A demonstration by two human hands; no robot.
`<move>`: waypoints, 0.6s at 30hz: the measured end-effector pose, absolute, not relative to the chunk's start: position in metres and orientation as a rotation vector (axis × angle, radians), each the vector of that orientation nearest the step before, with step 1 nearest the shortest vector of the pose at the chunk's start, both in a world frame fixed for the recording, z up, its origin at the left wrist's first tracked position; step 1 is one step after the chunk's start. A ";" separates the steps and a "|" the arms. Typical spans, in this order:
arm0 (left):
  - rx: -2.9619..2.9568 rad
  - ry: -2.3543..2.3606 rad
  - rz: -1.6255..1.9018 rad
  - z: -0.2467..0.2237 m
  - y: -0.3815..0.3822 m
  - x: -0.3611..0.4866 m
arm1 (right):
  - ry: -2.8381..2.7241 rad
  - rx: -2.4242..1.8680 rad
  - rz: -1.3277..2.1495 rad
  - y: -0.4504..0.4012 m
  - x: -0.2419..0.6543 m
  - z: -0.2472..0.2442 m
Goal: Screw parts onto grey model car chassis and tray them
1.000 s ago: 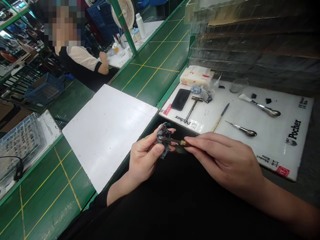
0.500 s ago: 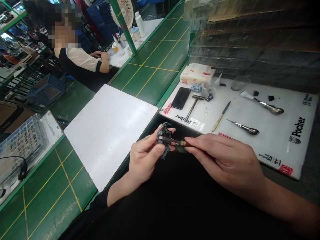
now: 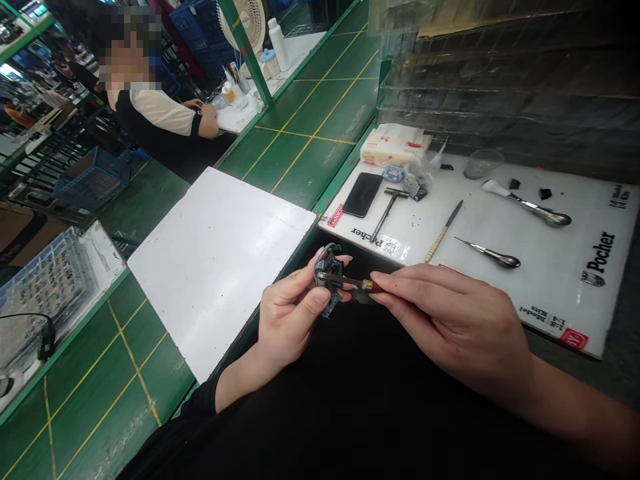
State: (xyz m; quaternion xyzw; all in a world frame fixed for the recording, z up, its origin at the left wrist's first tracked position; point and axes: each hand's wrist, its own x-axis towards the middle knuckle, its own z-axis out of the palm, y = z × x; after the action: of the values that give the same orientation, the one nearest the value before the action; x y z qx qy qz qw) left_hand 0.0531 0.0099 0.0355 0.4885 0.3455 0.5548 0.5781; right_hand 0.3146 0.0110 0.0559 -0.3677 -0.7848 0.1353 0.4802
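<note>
The person's hands are close together above the edge of the worktop (image 3: 310,140), held up off it with their fingertips nearly meeting. The left hand (image 3: 287,313) pinches a dark model part (image 3: 327,277) between thumb and fingers, apparently to keep it steady and in clear sight. The right hand (image 3: 450,327) grips a slim tool (image 3: 350,283) near its brass collar, much as one holds a pen, for fine control, and the tool's metal shaft runs across the part. Its handle is mostly hidden by the fingers.

To the right lies a white Pocher mat (image 3: 555,300), with a small hammer (image 3: 387,210), a knife (image 3: 443,231) and two spoon-handled awls (image 3: 487,260) set out within easy reach. A phone (image 3: 363,195) sits at the mat's near corner. A co-worker (image 3: 160,120) sits farther along the bench, hands on their own work.

Compared with half a second ago, the grip looks unchanged. Only the view has drifted slightly, carrying the mat a little rightward.
</note>
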 end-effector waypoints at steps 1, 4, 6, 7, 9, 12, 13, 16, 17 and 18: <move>1.144 0.801 1.302 0.035 0.010 0.053 | -1.924 -0.895 0.332 0.011 0.315 0.056; 1.137 0.777 1.312 0.034 0.011 0.053 | -1.950 -0.905 0.326 0.012 0.315 0.057; 1.135 0.778 1.307 0.034 0.012 0.053 | -1.949 -0.912 0.319 0.013 0.315 0.056; 1.142 0.782 1.303 0.034 0.013 0.053 | -1.948 -0.911 0.317 0.013 0.315 0.056; 1.160 0.791 1.301 0.034 0.013 0.053 | -1.958 -0.899 0.314 0.014 0.315 0.056; 1.151 0.783 1.312 0.033 0.014 0.054 | -1.958 -0.899 0.302 0.014 0.315 0.056; 1.143 0.774 1.315 0.032 0.014 0.054 | -1.955 -0.903 0.301 0.014 0.315 0.056; 1.144 0.760 1.313 0.030 0.014 0.054 | -1.957 -0.900 0.305 0.015 0.315 0.056; 1.153 0.761 1.313 0.030 0.014 0.054 | -1.962 -0.894 0.306 0.015 0.315 0.056; 1.159 0.765 1.312 0.030 0.015 0.054 | -1.964 -0.888 0.304 0.015 0.315 0.056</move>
State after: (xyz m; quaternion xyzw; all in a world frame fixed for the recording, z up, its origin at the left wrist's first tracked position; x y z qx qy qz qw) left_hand 0.0537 0.0147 0.0300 0.4952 0.3268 0.5607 0.5776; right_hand 0.3151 0.0155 0.0560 -0.3615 -0.7994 0.1236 0.4637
